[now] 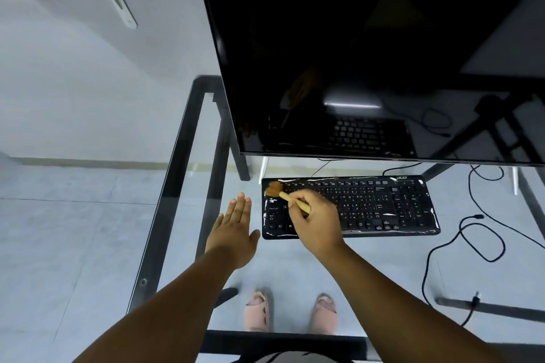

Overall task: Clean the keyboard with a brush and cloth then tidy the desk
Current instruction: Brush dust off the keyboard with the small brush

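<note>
The right hand (317,219) grips a wooden brush (287,196), its bristles on the far left corner of the black keyboard (383,203), which lies on the glass desk (182,174) under the monitor (368,53). The left hand (236,231) hovers flat and relaxed just beside the keyboard, holding nothing. Unsteadied, the keyboard could slide on the glass under a hard stroke; dust may simply scatter onto the desk. The monitor's low edge crowds the top row, and loose cables (472,233) trail right. No cloth is visible.
</note>
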### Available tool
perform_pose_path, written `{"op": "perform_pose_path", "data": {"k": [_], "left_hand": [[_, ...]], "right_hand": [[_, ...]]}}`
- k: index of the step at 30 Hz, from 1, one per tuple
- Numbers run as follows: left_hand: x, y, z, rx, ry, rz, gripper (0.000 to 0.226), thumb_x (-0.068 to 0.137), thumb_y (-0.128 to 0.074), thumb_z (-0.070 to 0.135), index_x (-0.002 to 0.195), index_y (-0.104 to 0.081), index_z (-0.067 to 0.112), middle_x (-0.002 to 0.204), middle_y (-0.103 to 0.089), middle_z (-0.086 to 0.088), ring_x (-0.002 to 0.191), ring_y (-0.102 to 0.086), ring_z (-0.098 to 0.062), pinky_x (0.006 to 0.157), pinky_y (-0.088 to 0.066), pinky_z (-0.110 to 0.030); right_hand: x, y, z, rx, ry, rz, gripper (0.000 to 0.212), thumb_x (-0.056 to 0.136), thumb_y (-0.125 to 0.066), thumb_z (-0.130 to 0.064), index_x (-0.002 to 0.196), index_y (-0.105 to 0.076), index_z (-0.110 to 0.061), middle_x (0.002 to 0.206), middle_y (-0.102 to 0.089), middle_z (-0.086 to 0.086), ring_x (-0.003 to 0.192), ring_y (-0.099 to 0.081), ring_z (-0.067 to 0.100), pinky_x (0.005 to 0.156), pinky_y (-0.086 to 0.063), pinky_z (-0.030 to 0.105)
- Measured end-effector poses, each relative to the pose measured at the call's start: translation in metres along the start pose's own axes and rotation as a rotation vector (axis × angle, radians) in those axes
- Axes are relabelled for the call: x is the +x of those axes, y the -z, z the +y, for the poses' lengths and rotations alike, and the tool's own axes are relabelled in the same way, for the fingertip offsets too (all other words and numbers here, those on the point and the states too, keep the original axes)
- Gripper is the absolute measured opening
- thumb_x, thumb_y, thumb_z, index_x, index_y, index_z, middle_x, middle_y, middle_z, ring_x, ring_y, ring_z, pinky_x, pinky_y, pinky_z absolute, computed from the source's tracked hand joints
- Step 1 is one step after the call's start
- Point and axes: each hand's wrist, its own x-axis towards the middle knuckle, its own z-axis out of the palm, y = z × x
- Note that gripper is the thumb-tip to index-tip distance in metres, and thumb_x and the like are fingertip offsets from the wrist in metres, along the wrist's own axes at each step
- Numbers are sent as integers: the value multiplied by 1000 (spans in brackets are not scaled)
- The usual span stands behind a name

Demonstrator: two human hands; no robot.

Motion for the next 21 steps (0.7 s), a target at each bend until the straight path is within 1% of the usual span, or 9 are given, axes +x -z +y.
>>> {"op": "perform_pose_path", "data": {"k": [3,6,8,10,12,15,16,18,21], "left_hand": [[1,1,-1,13,-7,-6,72,100,-25,45,150,19,19,155,29,3,145,20,-15,118,2,-34],[0,2,-4,25,-15,-17,72,100,-25,46,150,20,19,155,29,3,145,20,-15,119,1,-34],[0,2,-5,28,-26,-19,72,100,-25,47,150,19,18,155,29,3,145,19,-16,119,0,-34],[0,2,-5,32,-34,-12,73,100,-26,47,151,18,18,155,28,2,146,18,-17,120,-1,-35],[1,1,-4,34,-34,-8,73,100,-26,47,151,18,17,156,27,1,146,18,-17,119,0,-35],[2,0,-5,35,-32,0,73,100,-27,46,151,18,17,157,26,0,146,18,-18,119,0,-35],[2,0,-5,33,-34,1,74,100,-27,46,151,18,17,157,26,0,146,18,-18,119,0,-35],[2,0,-3,19,-28,6,74,100,-29,45,151,17,17,158,25,0,147,17,-17,120,-1,-35],[2,0,-2,8,-18,17,74,99,-31,44,152,15,17,158,23,0,147,15,-17,120,-2,-35]], "right_hand": [[-1,0,0,-36,-18,98,11,87,-64,-16,97,-68,-15,82,-67,-5,56,-47,-5,54,-33,11],[-1,0,-6,5,48,10,11,87,-64,-14,97,-70,-14,85,-68,-9,61,-54,-4,56,-37,8],[-2,1,-4,-55,19,25,10,85,-65,-13,93,-70,-15,82,-64,-15,57,-50,-8,54,-33,5],[-2,7,0,-40,-61,136,7,84,-64,-13,90,-68,-16,76,-62,-13,52,-47,-4,50,-34,13],[1,14,2,51,-66,138,7,86,-65,-13,91,-68,-15,71,-64,-9,49,-51,6,47,-38,20],[2,20,1,38,-33,-8,12,86,-66,-13,96,-73,-17,71,-66,-10,50,-54,7,47,-41,20],[2,21,4,-2,-52,-1,13,86,-66,-14,95,-73,-19,71,-68,-9,49,-54,7,47,-41,20],[2,26,8,-29,-112,103,12,85,-65,-15,92,-73,-21,67,-67,-8,47,-53,8,45,-37,20],[3,32,6,83,-130,159,11,87,-65,-13,92,-72,-18,63,-66,-8,45,-52,9,44,-39,21]]}}
